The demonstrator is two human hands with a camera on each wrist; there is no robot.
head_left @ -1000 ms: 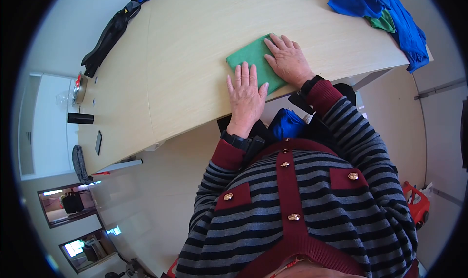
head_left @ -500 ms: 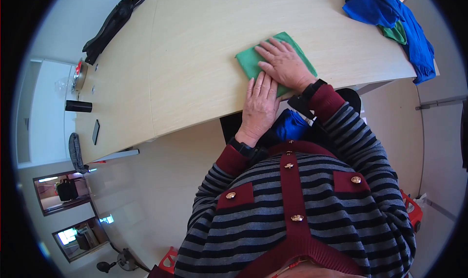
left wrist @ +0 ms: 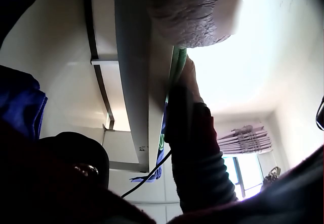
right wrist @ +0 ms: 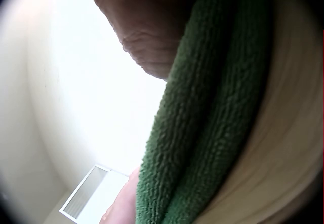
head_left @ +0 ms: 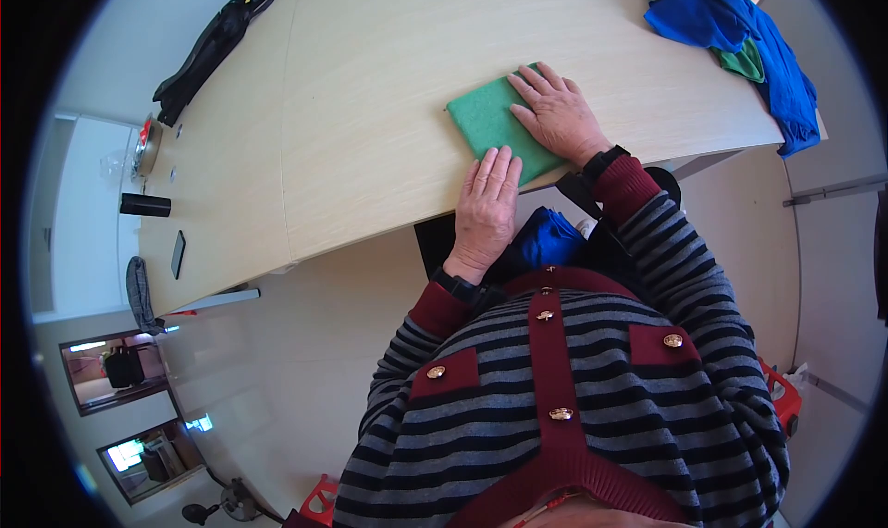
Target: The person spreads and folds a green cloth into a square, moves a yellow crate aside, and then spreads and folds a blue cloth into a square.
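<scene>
A green cloth (head_left: 490, 121), folded into a flat rectangle, lies at the table's near edge. The left hand (head_left: 487, 215) rests its straight fingertips on the cloth's near left part, palm toward the table edge. On the cloth's right side the right hand (head_left: 560, 116) lies flat with fingers spread. In the right wrist view, thick folded layers of the green cloth (right wrist: 202, 113) show below the right hand (right wrist: 147, 32). The left wrist view shows the left hand (left wrist: 195, 14) above the table edge, with a thin strip of the cloth (left wrist: 177, 64) beyond it.
Blue cloths (head_left: 703, 14) with a green one (head_left: 743, 62) are heaped at the table's right end. A black item (head_left: 215, 47) lies along the far left edge. A black cylinder (head_left: 145, 204) and a phone (head_left: 178, 255) are at the left. Blue fabric (head_left: 548, 238) sits below the table edge.
Over the last half second the hands have moved apart, the right one sliding up and right across the cloth. The cloth appeared partly shifted and turned earlier in the head view.
</scene>
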